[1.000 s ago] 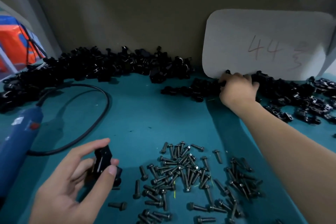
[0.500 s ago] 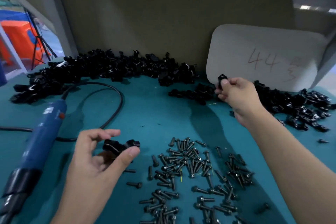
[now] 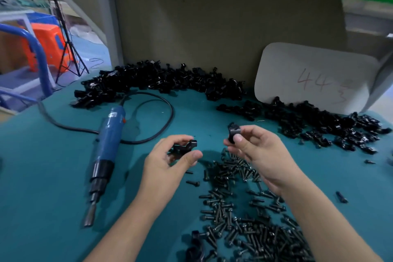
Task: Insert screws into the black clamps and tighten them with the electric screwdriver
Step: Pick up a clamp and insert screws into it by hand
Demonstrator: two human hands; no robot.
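Black clamp [image 3: 184, 147] pinched by left hand [image 3: 168, 168] fingers, second clamp [image 3: 233, 132] by right hand [image 3: 261, 155] fingers; light pinches risk dropping one into the near screws [image 3: 251, 238].

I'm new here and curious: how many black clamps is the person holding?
2. One clamp is pinched in the left hand; the other clamp is pinched in the right hand. More could be hidden inside the palms.

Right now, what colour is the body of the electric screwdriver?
The screwdriver is blue, its nose black; head view.
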